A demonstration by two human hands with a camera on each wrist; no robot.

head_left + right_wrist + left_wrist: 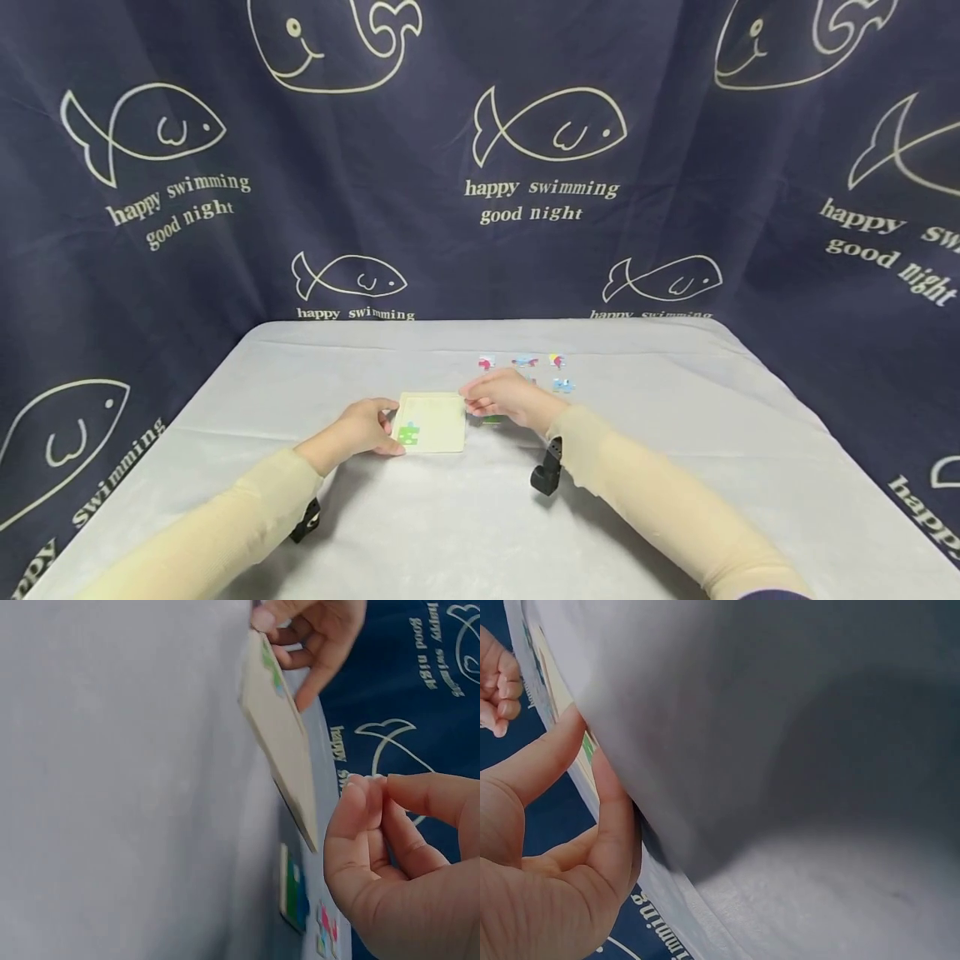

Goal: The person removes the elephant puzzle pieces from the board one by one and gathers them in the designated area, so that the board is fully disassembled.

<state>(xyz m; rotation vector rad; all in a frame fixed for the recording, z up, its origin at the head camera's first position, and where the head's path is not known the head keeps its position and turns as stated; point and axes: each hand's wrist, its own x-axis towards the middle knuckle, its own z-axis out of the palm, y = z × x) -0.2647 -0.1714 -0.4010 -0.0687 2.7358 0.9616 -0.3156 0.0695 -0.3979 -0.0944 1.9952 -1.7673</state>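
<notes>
A pale square puzzle board [442, 425] lies between both hands, with a green and blue puzzle piece [408, 435] in its near left corner. My left hand [363, 427] grips the board's left edge, thumb on one side and fingers on the other. Seen in the right wrist view, the board [281, 727] is tilted, with a shadowed gap beneath its edge. By the far right corner is my right hand [510, 396], apart from the board in the right wrist view. Its thumb and fingertips [367, 784] meet, and nothing shows between them.
Several loose puzzle pieces [525, 361] lie beyond the right hand, partly hidden by it. A green and blue piece [295, 892] rests on the white tablecloth [420, 533] near the board's right side. A dark blue printed curtain [420, 217] hangs behind the table.
</notes>
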